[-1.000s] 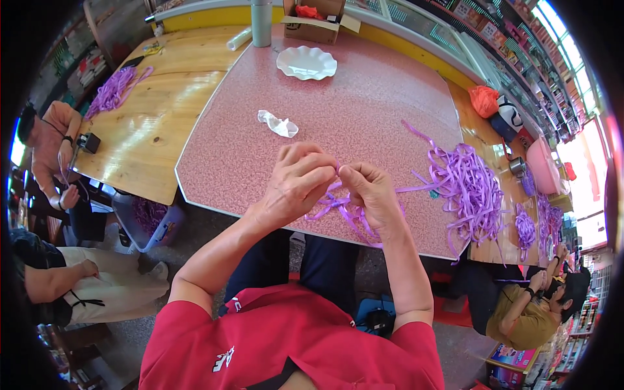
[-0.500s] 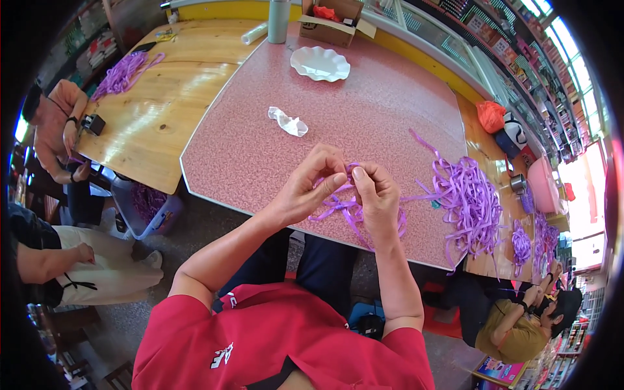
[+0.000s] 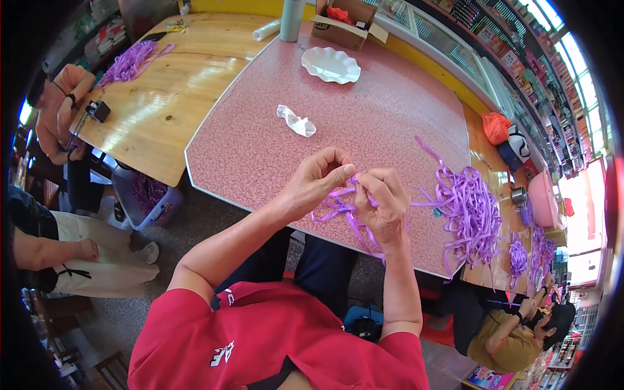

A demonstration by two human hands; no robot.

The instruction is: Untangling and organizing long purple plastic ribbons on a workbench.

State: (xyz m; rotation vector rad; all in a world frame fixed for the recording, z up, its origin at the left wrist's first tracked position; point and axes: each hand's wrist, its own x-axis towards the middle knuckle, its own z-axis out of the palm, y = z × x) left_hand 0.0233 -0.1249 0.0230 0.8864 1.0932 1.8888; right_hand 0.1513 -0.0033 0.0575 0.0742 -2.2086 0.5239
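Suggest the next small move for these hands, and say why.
Probably draw the purple ribbon gently tighter: the left hand and right hand meet fingertip to fingertip at its upper part, while slack-looking loops of it show below.

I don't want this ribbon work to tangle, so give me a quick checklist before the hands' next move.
1. Left grip at the purple ribbon: ok, thumb and fingertips look pinched together on it.
2. Right grip at the same ribbon: ok, it looks closed beside the left one.
3. Knot or twist at the fingertips: cannot tell, too small and partly covered.
4. Held ribbon free of the ribbon pile: cannot tell, a strand runs from the pile toward the right grip.
5. Pile wholly on the pink table: not ok, strands spill past its right side.
6. White plate away from the hands: ok.
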